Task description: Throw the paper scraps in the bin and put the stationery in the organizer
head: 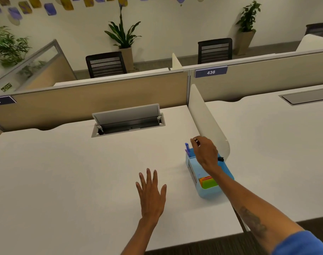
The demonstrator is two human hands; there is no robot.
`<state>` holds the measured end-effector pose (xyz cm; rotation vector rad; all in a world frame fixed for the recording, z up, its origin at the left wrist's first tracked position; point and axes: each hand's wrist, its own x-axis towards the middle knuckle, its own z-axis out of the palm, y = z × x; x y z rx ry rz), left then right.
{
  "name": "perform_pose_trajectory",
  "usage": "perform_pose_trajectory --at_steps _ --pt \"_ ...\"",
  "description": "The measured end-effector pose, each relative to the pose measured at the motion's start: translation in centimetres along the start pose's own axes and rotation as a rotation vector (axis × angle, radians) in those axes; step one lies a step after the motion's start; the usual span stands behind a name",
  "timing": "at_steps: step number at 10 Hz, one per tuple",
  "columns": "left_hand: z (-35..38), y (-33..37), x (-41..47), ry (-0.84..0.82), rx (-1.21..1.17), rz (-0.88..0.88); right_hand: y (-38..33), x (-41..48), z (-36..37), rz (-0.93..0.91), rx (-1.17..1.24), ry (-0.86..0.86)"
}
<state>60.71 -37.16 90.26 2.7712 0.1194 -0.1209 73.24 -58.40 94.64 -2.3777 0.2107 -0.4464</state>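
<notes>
From the head view, a white desk (65,172) fills the near ground, and the light blue organizer (212,193) stands on its right part, just beside the rounded white divider panel (208,124). Blue and purple pens (187,149) stand upright in the organizer's far compartment, and coloured sticky notes (208,182) sit in its near one. A small black item (220,159) shows at its right edge, too small to identify. The right hand (205,153) hangs over the far end of the organizer, fingers curled and their tips close together just right of the pens. I cannot tell whether they pinch anything. The left hand (152,192) is spread flat with straight fingers over the bare desk, left of the organizer and apart from it. Farther back, a cable tray (128,124) is set into the desk with its lid raised.
</notes>
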Motion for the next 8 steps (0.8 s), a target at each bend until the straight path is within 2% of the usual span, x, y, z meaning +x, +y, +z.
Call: perform_pose_trajectory --at_steps 1,2,4,8 --pt "0.0 0.0 -0.2 0.001 -0.042 0.013 1.2 1.0 -0.7 0.22 0.112 -0.018" --pt "-0.1 -0.3 -0.3 -0.004 -0.067 0.013 2.1 1.1 -0.5 0.306 0.135 -0.073" --pt "-0.9 -1.5 -0.6 0.007 -0.054 0.011 2.1 -0.1 -0.6 0.335 0.191 -0.091" --pt "-4.0 -5.4 -1.8 0.043 -0.051 0.093 -0.1 -4.5 -2.3 0.352 0.192 0.097"
